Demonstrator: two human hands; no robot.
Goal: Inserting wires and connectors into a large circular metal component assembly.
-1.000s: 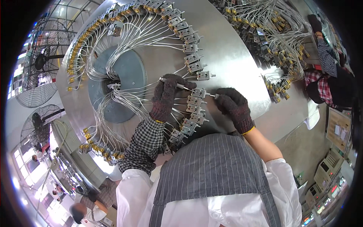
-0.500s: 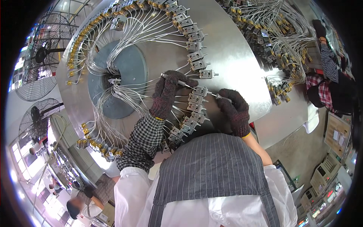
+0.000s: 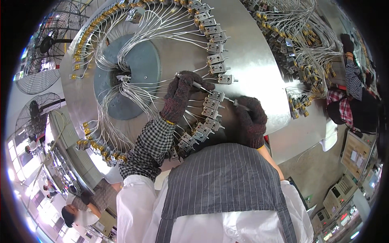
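Note:
Silver box-shaped metal units with short shafts stand in a ring on a round metal table (image 3: 251, 52), each joined to a thin whitish line. My left hand (image 3: 180, 95), in a dark knitted glove, is closed around a slim metal screwdriver-like tool (image 3: 197, 85), its tip pointing at one metal unit (image 3: 216, 95). To the right of that unit, my gloved right hand (image 3: 252, 121) grips another slim metal tool (image 3: 242, 106). That tool's thin end reaches toward the unit's shaft; whether they touch I cannot tell. Fingers partly hide both tools.
The lines gather at a grey round hub (image 3: 152, 67) in the table's middle. Brass-coloured ends (image 3: 91, 139) line the left rim. A heap of similar units (image 3: 289, 52) lies at the upper right, near another person (image 3: 350, 97). Wire-caged fans (image 3: 42, 42) stand at the left.
The view has shifted slightly, moving the near units a little within it. Both hands keep their tools at the same metal unit, with hardly any other movement.

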